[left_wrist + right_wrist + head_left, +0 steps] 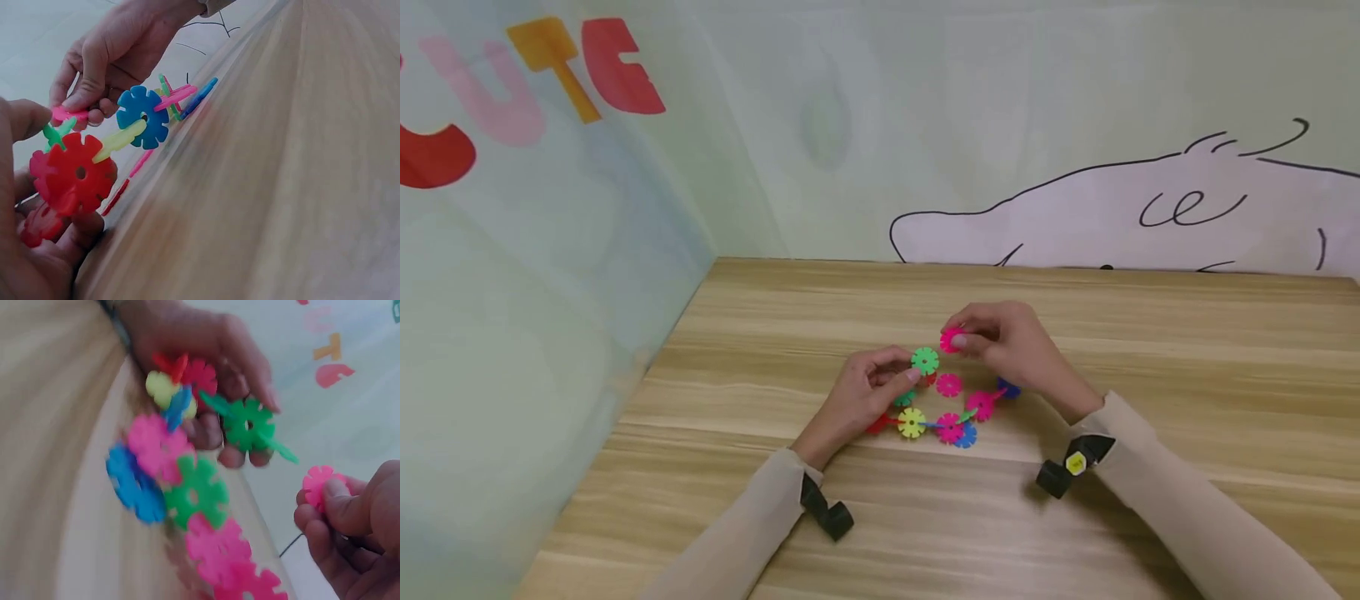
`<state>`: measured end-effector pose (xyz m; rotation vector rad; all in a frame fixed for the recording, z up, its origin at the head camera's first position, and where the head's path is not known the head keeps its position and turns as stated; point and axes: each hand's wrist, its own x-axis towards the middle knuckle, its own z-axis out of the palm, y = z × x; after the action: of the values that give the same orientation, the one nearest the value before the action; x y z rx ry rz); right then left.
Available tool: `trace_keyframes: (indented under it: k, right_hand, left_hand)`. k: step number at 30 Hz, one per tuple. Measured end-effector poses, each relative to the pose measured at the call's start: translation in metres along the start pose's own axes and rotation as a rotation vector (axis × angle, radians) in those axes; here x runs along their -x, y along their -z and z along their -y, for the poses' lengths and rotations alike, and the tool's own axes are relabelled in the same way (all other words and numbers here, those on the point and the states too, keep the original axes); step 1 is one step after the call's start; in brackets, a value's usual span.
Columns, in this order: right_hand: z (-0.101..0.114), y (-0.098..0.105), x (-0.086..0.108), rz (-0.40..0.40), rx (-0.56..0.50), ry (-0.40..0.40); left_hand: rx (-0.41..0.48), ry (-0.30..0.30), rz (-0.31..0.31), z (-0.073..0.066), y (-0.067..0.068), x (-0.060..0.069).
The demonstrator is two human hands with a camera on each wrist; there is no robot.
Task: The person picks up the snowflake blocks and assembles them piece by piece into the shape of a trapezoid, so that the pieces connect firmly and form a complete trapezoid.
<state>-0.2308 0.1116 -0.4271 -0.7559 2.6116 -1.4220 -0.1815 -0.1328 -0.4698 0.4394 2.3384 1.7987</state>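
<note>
My left hand (868,392) grips one end of a chain of interlocking plastic snowflake discs. Near its fingertips stands a green disc (240,425) with more green pieces slotted into it. The chain curves to the right through a yellow disc (912,433), a blue disc (131,112) and several pink ones. My right hand (1015,342) pinches a single pink disc (315,481) between thumb and fingers. In the head view, this disc is just up and right of the green one, apart from it. The left fingers partly hide the red discs (65,165).
A pink disc (949,385) appears inside the chain's curve; whether it is joined cannot be told. The wooden table (925,517) meets a printed backdrop (820,167) behind. Each sleeve carries a black wrist mount (835,518).
</note>
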Motion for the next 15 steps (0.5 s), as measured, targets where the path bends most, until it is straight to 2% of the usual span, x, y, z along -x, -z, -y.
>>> trace_keyframes:
  k: [6, 15]
  right_hand:
    - [0.002, -0.008, 0.005, -0.018, -0.193, 0.021]
    - [-0.004, -0.014, 0.007, -0.032, -0.254, 0.048]
  left_hand:
    - [0.015, -0.018, 0.058, 0.002, 0.003, 0.000]
    - [0.029, -0.037, 0.080, 0.001, 0.004, 0.000]
